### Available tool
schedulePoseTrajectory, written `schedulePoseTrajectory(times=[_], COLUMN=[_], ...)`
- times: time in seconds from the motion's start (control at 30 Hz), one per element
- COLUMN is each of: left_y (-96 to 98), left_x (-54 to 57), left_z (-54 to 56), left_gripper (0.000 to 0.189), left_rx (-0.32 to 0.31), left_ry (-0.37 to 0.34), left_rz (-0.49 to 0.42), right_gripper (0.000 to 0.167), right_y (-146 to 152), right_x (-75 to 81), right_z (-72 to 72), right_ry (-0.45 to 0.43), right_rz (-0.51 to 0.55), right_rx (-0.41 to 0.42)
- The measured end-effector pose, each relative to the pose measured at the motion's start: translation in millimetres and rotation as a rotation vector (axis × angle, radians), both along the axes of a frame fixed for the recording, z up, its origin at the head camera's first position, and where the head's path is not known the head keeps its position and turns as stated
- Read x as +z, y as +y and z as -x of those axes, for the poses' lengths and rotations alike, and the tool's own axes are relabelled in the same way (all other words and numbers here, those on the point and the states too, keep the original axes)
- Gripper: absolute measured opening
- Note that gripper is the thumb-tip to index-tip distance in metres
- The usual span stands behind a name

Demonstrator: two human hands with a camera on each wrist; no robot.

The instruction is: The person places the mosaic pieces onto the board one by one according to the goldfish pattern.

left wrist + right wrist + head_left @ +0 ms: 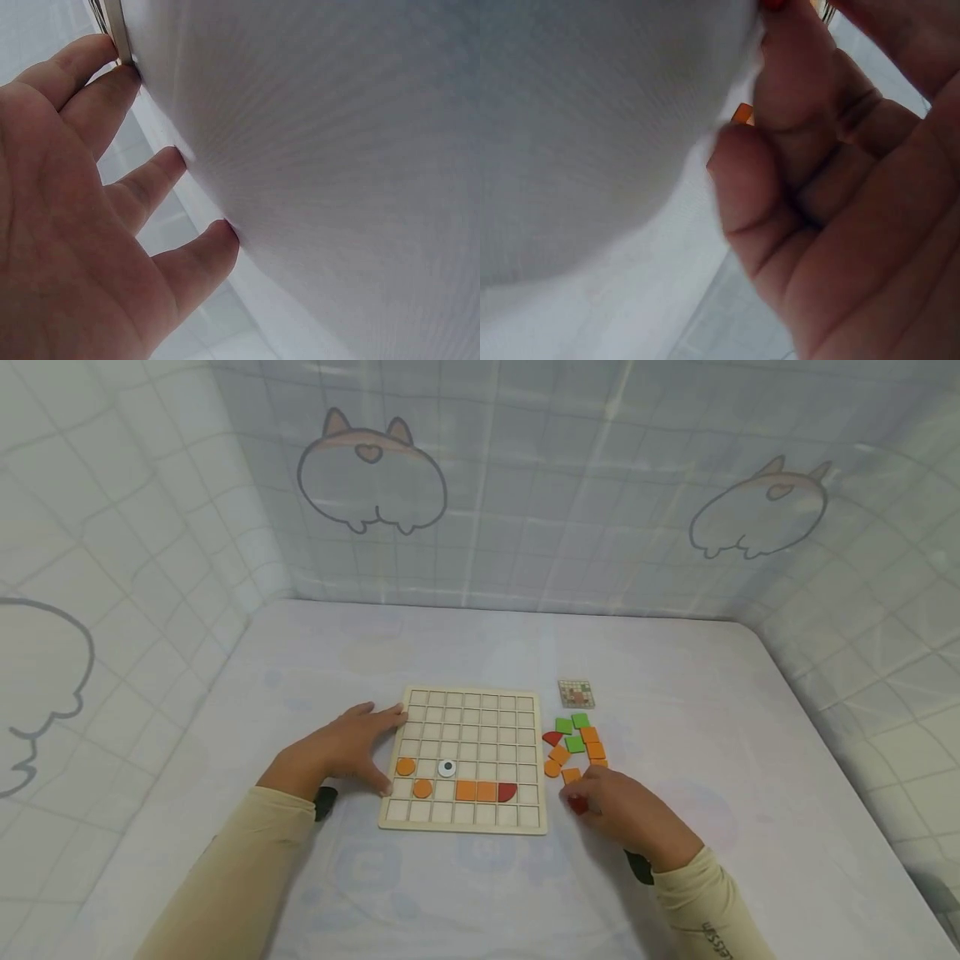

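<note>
A wooden grid board (468, 820) lies flat, bearing two orange discs (406, 766), a white disc with a dark centre (447, 768), two orange squares (466, 790) and a red quarter-round piece (507, 792). My left hand (347, 747) is spread at the board's left side, thumb and index finger touching its edge. In the left wrist view other fingertips (176, 156) rest on the tabletop. Right of the board, the curled fingers of my right hand (626, 810) pinch a small red piece (578, 804), partly hidden. Its red edge (772, 3) shows at the fingertips in the right wrist view.
Beyond my right hand lie loose green squares (574, 744), several orange squares (589, 735), an orange disc (552, 768) and a red piece (552, 738). A small pattern card (576, 694) lies behind them. Patterned cloth walls (525, 527) enclose the white table (675, 693).
</note>
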State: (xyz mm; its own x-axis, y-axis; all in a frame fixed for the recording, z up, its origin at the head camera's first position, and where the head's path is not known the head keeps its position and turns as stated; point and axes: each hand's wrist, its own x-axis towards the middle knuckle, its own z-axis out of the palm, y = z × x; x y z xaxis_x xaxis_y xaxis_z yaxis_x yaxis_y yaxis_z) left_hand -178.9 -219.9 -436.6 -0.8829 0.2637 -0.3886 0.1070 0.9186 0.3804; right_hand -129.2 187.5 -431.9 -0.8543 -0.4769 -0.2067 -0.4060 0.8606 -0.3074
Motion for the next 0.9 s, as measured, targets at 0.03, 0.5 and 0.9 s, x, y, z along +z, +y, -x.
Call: schedulePoseTrajectory(times=[0.03, 0.5, 0.9], left_y=[-0.6, -0.6, 2.2], left_x=[0.8, 5.6, 5.0], left_z=[-0.3, -3.2, -5.2], left_gripper=[0.123, 0.121, 0.118], left_rx=[-0.006, 0.024, 0.014], left_ry=[0.005, -0.018, -0.015], left_rz=[0.001, 0.005, 0.015], right_gripper=[0.016, 0.029, 0.011], right_y=[-1, -99, -154], right_x=[0.1, 8.6, 7.4], right_z=[0.5, 14.9, 22.5], right_ry=[0.005, 0.003, 0.024], right_rz=[0.010, 0.158, 0.098], right_rx=[0.009, 0.208, 0.311])
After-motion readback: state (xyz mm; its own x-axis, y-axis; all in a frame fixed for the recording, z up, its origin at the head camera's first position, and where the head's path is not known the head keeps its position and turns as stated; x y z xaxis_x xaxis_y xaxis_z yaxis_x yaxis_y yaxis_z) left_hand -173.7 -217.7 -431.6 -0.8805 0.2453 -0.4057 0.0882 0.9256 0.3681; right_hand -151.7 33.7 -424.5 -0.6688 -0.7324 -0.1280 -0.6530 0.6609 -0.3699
